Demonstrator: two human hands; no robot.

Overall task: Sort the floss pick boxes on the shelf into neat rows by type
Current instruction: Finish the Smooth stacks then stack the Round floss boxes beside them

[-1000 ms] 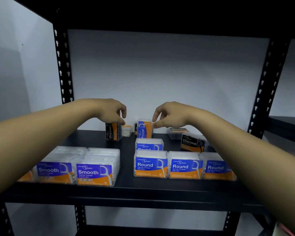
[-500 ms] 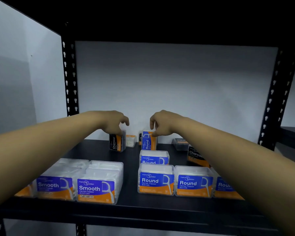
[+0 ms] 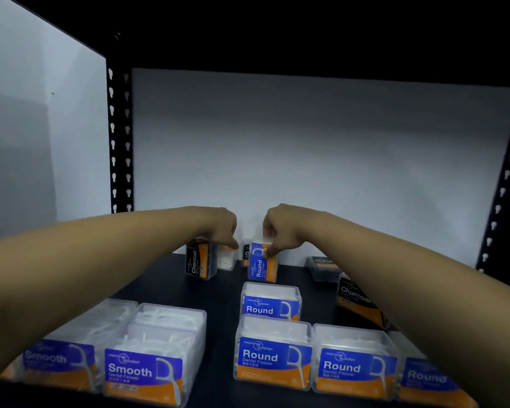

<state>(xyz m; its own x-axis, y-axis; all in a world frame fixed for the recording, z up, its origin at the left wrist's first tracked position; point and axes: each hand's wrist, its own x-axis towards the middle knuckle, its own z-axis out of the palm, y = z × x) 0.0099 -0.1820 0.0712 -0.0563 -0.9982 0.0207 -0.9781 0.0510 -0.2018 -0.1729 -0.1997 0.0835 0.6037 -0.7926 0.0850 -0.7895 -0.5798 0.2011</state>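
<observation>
Clear floss pick boxes lie on a black shelf (image 3: 218, 290). Round boxes (image 3: 273, 354) form a front row at the right, with one more Round box (image 3: 270, 304) behind. Smooth boxes (image 3: 147, 369) sit at the front left. At the back, my right hand (image 3: 280, 228) pinches the top of an upright Round box (image 3: 262, 266). My left hand (image 3: 218, 228) hovers over an upright Charcoal box (image 3: 199, 262). Its bunched fingertips reach past that box, above a small white box (image 3: 227, 260). Whether they grip anything is hidden.
A Charcoal box (image 3: 355, 298) leans at the right, partly behind my right forearm, and a dark box (image 3: 324, 266) lies flat behind it. Black slotted uprights (image 3: 118, 142) frame the shelf. The upper shelf (image 3: 277, 30) hangs overhead, with a white wall behind.
My head moved closer and lower, so the boxes look larger. My right hand closed onto the upright Round box. My left fingertips shifted right, past the Charcoal box towards the white box.
</observation>
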